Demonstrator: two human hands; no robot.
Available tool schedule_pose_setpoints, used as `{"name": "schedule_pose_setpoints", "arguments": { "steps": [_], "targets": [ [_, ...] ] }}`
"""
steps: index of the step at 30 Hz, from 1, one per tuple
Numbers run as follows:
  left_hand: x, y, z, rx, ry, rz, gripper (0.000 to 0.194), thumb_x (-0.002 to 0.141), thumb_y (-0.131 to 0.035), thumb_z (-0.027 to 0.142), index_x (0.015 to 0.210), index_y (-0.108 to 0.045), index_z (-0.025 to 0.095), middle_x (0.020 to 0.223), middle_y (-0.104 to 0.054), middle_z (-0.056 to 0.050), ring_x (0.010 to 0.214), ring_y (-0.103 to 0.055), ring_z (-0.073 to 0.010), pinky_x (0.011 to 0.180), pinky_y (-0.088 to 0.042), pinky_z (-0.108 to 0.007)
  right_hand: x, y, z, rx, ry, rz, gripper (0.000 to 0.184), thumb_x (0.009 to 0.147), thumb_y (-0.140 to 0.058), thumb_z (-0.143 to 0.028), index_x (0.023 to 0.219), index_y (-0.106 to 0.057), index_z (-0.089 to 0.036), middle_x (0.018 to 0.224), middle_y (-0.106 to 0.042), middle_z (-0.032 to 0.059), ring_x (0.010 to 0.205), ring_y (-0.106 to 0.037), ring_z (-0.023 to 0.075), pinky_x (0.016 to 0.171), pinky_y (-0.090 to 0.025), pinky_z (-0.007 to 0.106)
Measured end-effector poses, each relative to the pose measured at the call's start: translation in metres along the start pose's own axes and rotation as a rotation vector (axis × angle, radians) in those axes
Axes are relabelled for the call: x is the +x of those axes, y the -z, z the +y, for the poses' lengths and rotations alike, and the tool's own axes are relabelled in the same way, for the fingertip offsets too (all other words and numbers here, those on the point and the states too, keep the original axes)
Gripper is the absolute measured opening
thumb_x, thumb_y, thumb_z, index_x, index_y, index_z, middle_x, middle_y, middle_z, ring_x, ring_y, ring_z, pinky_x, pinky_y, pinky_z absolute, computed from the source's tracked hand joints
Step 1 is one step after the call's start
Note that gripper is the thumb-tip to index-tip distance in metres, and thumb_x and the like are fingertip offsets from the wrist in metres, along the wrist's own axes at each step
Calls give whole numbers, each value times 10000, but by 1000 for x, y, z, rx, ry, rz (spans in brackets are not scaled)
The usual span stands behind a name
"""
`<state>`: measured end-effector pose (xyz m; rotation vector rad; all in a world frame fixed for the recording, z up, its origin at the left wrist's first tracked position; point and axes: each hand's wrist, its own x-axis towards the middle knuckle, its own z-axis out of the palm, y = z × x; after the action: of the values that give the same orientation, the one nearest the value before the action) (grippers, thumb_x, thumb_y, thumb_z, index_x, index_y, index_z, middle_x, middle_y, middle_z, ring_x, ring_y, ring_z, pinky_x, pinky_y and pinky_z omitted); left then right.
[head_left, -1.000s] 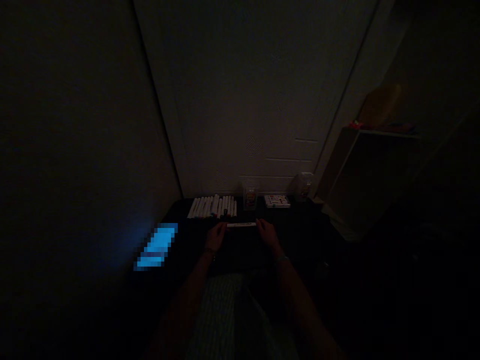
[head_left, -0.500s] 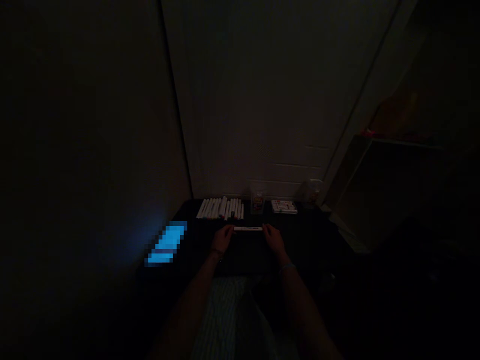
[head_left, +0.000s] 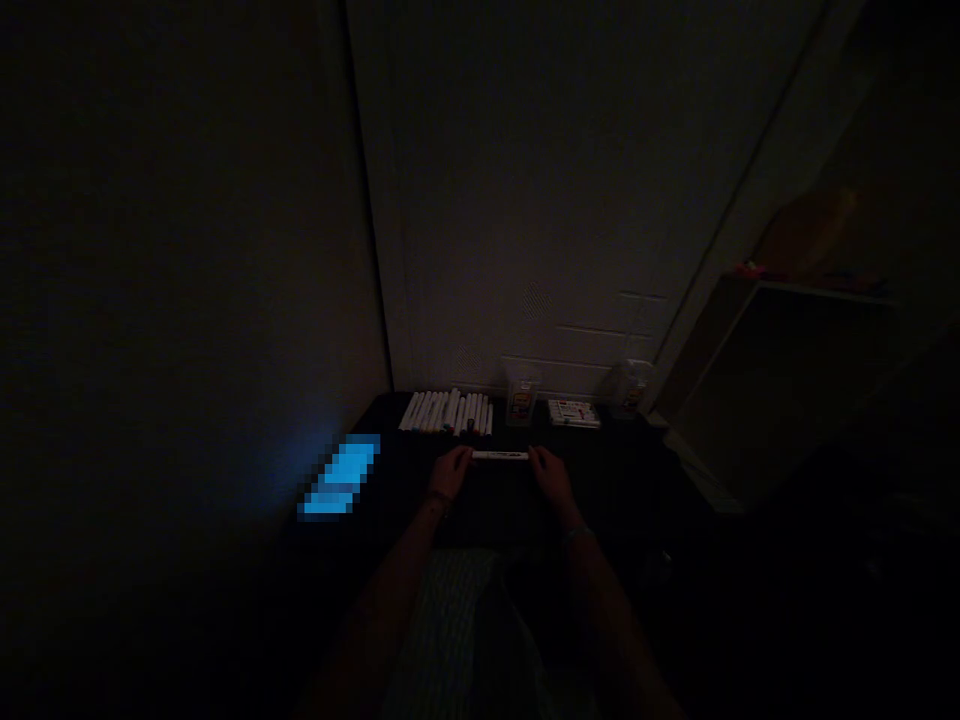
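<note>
Fingertips of both my hands are drawn in close, pinching one white marker [head_left: 501, 455] by its two ends: my left hand [head_left: 450, 470] has the left end, my right hand [head_left: 550, 474] the right. It lies level between them over a dark table [head_left: 615, 485]; whether it touches the surface I cannot tell.

Well to the left of that marker, and a little nearer me, glows a blurred blue rectangle [head_left: 341, 478]. Just beyond the marker's left end, a row of white pens [head_left: 453, 410] lies side by side. Behind its right end stands a clear container [head_left: 522, 400]. Beyond and to the right of the marker sits a flat white pack [head_left: 574, 413], then a second clear container [head_left: 634, 386], and well right, a dim cabinet [head_left: 705, 345].
</note>
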<state>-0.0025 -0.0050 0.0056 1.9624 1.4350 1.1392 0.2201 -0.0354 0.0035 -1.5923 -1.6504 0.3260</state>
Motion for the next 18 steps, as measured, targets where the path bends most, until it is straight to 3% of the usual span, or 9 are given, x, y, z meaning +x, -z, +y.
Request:
{"name": "schedule_pose_setpoints", "arguments": {
  "steps": [18],
  "targets": [
    [0, -4, -5, 1, -23, 6, 342, 806, -337, 394, 812, -605, 182, 767, -657, -6, 751, -585, -147, 711, -418, -243, 2, -2, 5, -29, -5, -2, 386, 856, -283, -463, 821, -574, -213, 781, -611, 26, 700, -541, 132, 619, -346, 202]
  ]
}}
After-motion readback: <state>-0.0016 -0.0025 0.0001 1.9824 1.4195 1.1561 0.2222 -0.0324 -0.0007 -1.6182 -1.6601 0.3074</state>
